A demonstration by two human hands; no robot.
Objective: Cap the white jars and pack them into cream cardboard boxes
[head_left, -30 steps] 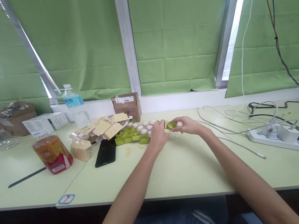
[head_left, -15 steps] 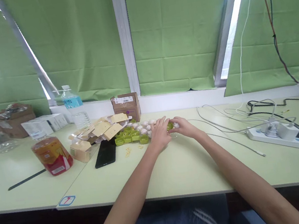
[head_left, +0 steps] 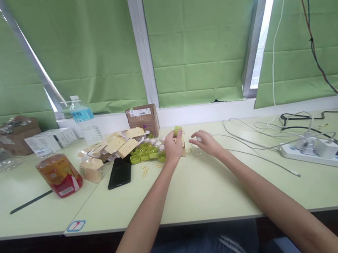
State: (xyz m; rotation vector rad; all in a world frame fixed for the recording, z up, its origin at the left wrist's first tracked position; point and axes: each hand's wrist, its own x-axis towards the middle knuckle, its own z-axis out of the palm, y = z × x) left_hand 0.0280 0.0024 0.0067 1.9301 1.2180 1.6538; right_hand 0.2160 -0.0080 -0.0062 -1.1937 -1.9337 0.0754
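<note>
My left hand (head_left: 173,146) is closed around a small green case (head_left: 177,130), which pokes up above the fingertips with a thin loop at its side. Beside it, my right hand (head_left: 209,142) has thumb and fingers curved about a small white round piece (head_left: 199,139). A small clear plastic piece (head_left: 196,150) sits under the right fingertips. Left of my hands lie several green cases (head_left: 144,153), with white round pieces (head_left: 158,143) behind, partly hidden by the left hand. Yellow loops (head_left: 144,172) rest on the table in front.
Flattened cream boxes (head_left: 115,145), a black phone (head_left: 119,173), an amber-filled jar (head_left: 59,175) and a water bottle (head_left: 83,117) stand or lie to the left. A cardboard box (head_left: 143,119) is behind. Cables and a white power strip (head_left: 327,154) occupy the right.
My hands have drawn apart from each other. The left one has turned and lifted a green case; the right has stayed nearly in place with the white piece.
</note>
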